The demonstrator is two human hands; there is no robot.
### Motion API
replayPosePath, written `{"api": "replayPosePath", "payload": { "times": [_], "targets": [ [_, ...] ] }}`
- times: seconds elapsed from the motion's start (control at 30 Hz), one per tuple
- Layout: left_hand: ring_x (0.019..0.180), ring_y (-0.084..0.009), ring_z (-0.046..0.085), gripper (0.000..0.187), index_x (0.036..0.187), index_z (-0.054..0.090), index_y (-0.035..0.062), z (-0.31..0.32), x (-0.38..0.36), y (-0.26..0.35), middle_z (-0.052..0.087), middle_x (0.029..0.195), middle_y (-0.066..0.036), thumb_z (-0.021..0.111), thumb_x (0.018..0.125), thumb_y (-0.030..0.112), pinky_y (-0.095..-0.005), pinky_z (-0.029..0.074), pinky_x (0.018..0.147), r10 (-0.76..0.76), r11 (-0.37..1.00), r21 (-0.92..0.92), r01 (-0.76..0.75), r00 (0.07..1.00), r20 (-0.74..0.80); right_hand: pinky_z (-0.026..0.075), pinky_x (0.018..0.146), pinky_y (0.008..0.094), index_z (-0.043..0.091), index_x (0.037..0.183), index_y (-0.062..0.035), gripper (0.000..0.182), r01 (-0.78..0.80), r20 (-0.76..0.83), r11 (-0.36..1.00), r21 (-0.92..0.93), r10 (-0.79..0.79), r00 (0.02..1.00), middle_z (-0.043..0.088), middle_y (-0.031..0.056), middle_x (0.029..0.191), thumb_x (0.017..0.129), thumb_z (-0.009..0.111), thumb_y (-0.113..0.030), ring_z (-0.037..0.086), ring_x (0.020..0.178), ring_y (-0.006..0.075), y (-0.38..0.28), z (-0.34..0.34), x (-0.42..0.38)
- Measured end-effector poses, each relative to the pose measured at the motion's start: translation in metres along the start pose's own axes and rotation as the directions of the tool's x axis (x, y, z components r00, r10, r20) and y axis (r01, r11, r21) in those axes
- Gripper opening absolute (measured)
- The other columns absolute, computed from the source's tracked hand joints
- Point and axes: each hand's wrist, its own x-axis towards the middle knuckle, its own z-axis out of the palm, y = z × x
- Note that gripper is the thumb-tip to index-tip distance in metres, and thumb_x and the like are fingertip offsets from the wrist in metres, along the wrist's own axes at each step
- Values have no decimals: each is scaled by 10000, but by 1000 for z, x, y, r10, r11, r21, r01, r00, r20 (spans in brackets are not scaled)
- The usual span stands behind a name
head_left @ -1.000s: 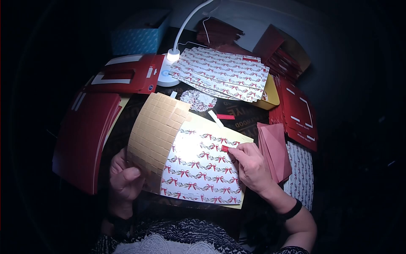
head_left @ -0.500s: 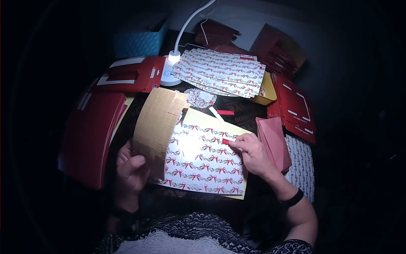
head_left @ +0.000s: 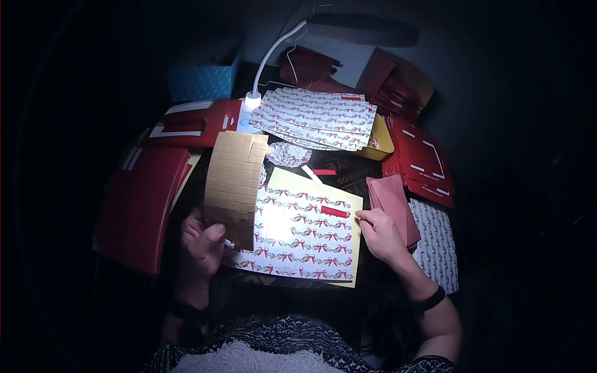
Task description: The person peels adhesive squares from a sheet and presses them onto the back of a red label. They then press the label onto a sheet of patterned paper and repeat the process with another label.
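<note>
A white sheet printed with garlands and red bows point(head_left: 292, 252) lies on a pale yellow sheet point(head_left: 352, 248) under the lamp's bright spot. My left hand point(head_left: 204, 242) grips the lower left of a gold-brown sheet marked into small squares point(head_left: 235, 177), which stands over the printed sheet's left part. A small white bit shows by my left thumb. On the printed sheet's upper right lies a red strip point(head_left: 334, 212). Just right of it, at the sheet's edge, my right hand point(head_left: 382, 235) has thumb and forefinger pinched together; what is between them is too small to make out.
A white lamp point(head_left: 252, 99) stands behind, beside a fanned stack of printed sheets point(head_left: 317, 118). Red folders point(head_left: 146, 208) are piled left, more red card wallets point(head_left: 423, 158) right, near pink envelopes point(head_left: 395, 205). A crumpled silvery disc point(head_left: 289, 154), yellow tray point(head_left: 380, 140) and blue box point(head_left: 202, 81) sit farther back.
My right hand has drawn back rightward from the red strip, which now lies fully visible on the printed sheet. The gold-brown sheet in my left hand stands more upright. The camera view has shifted slightly.
</note>
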Motion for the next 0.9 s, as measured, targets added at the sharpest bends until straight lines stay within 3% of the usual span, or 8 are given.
{"api": "replayPosePath", "payload": {
  "times": [0.27, 0.37, 0.47, 0.57, 0.67, 0.73, 0.77, 0.9],
  "targets": [
    [986, -173, 602, 371, 1128, 554, -31, 15, 13, 11, 630, 1057, -127, 567, 768, 62, -301, 449, 932, 74, 992, 104, -68, 996, -54, 454, 823, 433, 605, 1081, 23, 247, 12, 119, 989, -148, 6, 993, 570, 258, 918, 882, 482, -57, 571, 907, 395, 10, 16, 35],
    [835, -91, 581, 353, 1116, 561, -19, 11, 21, 15, 639, 957, -78, 546, 780, 86, -235, 460, 778, 63, 983, 176, -47, 995, -83, 454, 850, 456, 590, 1126, 16, 274, -22, 144, 991, -134, 42, 989, 557, 287, 986, 884, 488, -64, 572, 943, 428, 2, 13, 32],
    [973, -165, 615, 391, 1184, 518, -32, 4, 28, 16, 635, 1053, -117, 518, 808, 76, -325, 481, 918, 57, 983, 178, -53, 998, -20, 454, 845, 460, 564, 1184, 0, 312, -25, 130, 987, -157, 46, 990, 548, 284, 984, 890, 498, -82, 572, 941, 429, -2, 10, 26],
    [958, -155, 619, 381, 1174, 519, -35, 7, 35, 15, 639, 1042, -113, 520, 815, 90, -317, 482, 909, 65, 983, 169, -65, 998, 4, 456, 820, 460, 540, 1200, 26, 336, -17, 133, 987, -163, 39, 990, 548, 263, 963, 883, 509, -79, 570, 915, 419, -9, 5, 19],
    [957, -147, 618, 376, 1170, 520, -36, 8, 37, 13, 639, 1042, -111, 518, 814, 84, -310, 482, 908, 71, 984, 166, -70, 997, 2, 455, 801, 448, 546, 1151, 51, 307, 30, 61, 985, -171, -20, 998, 549, 232, 940, 865, 528, -59, 563, 895, 398, -14, 5, 2],
    [951, -148, 622, 360, 1160, 524, -31, 11, 41, 14, 642, 1036, -110, 514, 817, 78, -308, 486, 904, 82, 985, 153, -84, 996, 23, 457, 794, 421, 559, 1094, 43, 279, 237, 1, 943, -232, -244, 970, 557, 199, 954, 833, 574, -53, 557, 883, 361, -34, -6, -10],
    [945, -149, 625, 345, 1149, 528, -27, 12, 43, 15, 644, 1030, -109, 510, 820, 73, -307, 490, 900, 99, 985, 137, -105, 994, 46, 457, 794, 421, 559, 1094, 43, 279, 231, 6, 946, -227, -236, 972, 557, 199, 954, 833, 574, -53, 557, 883, 361, -36, -8, -14],
    [941, -155, 634, 310, 1123, 538, -16, 18, 49, 17, 650, 1022, -110, 506, 825, 65, -306, 498, 891, 107, 986, 130, -107, 994, 8, 462, 824, 396, 562, 1032, -3, 381, 433, 210, 896, -95, -408, 889, 553, 160, 1030, 711, 738, -112, 549, 928, 326, -48, -18, -37]
  ]
}}
